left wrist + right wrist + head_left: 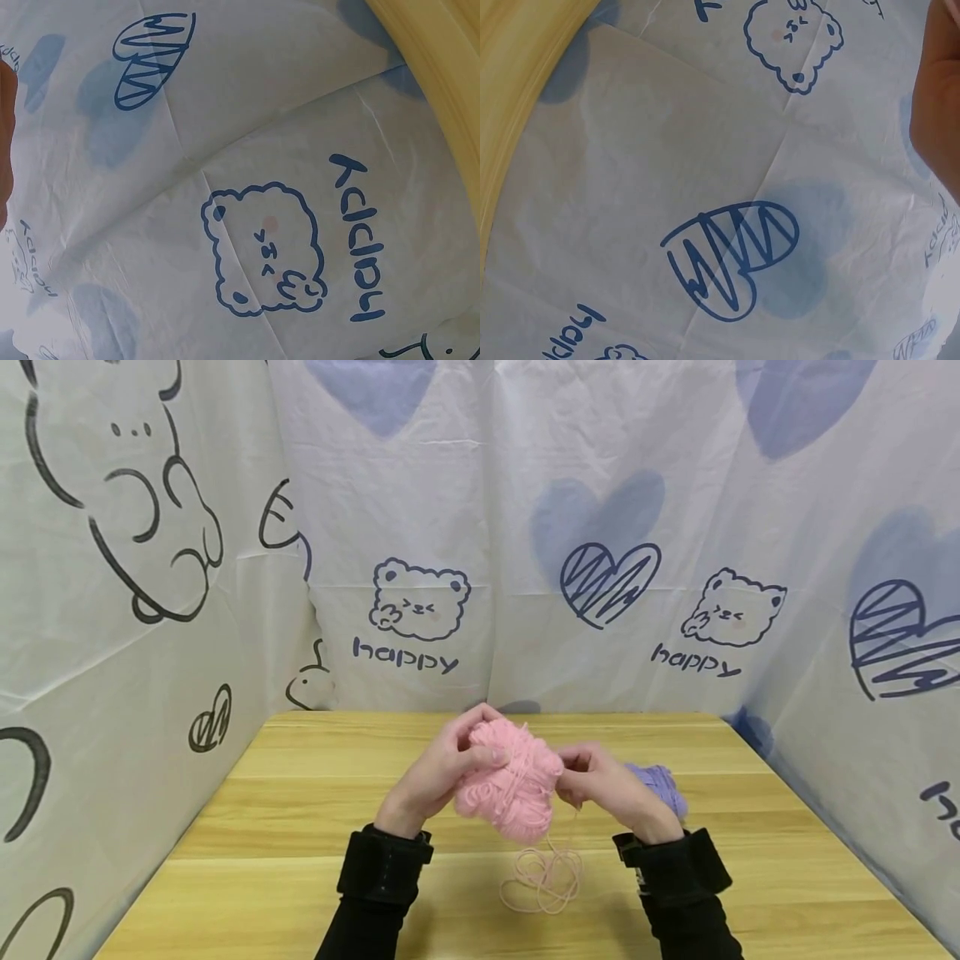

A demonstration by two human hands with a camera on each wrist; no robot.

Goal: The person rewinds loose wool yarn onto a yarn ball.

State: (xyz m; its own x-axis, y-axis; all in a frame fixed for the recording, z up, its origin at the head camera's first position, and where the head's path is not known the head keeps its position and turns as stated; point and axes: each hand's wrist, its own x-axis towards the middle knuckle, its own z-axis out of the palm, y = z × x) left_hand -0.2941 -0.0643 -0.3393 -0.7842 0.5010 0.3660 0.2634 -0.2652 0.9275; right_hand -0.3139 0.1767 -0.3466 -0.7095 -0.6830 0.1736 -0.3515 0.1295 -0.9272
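While your left hand curls round the pink yarn bundle from its nine o'clock side and lifts it clear of the wooden table, your right hand pinches at its three o'clock edge, a grip that seems meant to steady the loose mass so a strand can be worked free. Below the bundle, at six o'clock, a loose coil of pink strand trails onto the tabletop, and a purple yarn ball sits just behind your right hand, partly hidden by it. Both wrist views catch only the printed cloth backdrop, so nothing crowds the bundle but that purple ball.
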